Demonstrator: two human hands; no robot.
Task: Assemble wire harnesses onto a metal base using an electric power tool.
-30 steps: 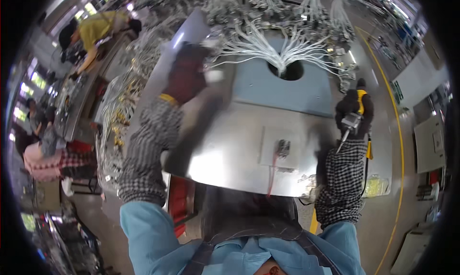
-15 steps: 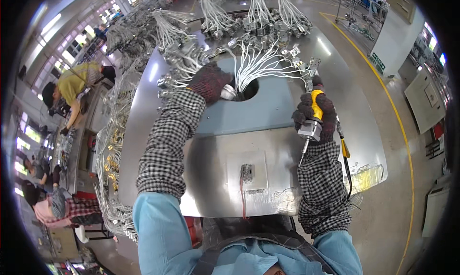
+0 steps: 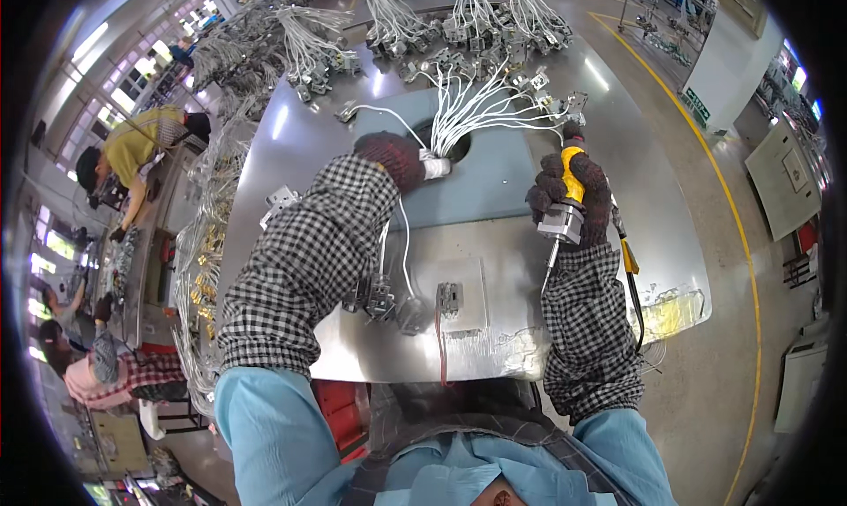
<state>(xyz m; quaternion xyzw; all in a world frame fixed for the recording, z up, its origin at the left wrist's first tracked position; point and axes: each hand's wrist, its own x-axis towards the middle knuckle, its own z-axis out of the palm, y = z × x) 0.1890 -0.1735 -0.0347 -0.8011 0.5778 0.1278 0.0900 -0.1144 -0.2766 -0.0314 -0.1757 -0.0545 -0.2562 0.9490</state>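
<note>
My left hand (image 3: 390, 160), in a dark red and black glove, is closed round the wrapped neck of a white wire harness (image 3: 454, 118) beside the round hole in a blue-grey board (image 3: 494, 193). Its wires fan out to metal connectors (image 3: 540, 84) on the far side. Other wires run back past my left sleeve to connectors (image 3: 381, 299) on the near tabletop. My gloved right hand (image 3: 578, 188) grips a yellow and silver power screwdriver (image 3: 561, 222), its thin bit pointing back toward me. The right fingertips are close to a connector (image 3: 573, 104); whether they touch it I cannot tell.
A shiny metal table (image 3: 644, 197) carries the board. A small block fixture (image 3: 450, 299) with a red lead sits near its front edge. More harnesses (image 3: 393, 21) lie along the far edge. A cable hangs beside my right forearm. Other people work at a bench on the left.
My left hand has drawn the harness neck slightly nearer. Connectors that were bunched on the far left now lie around my left forearm and near the front. My right hand has shifted slightly left.
</note>
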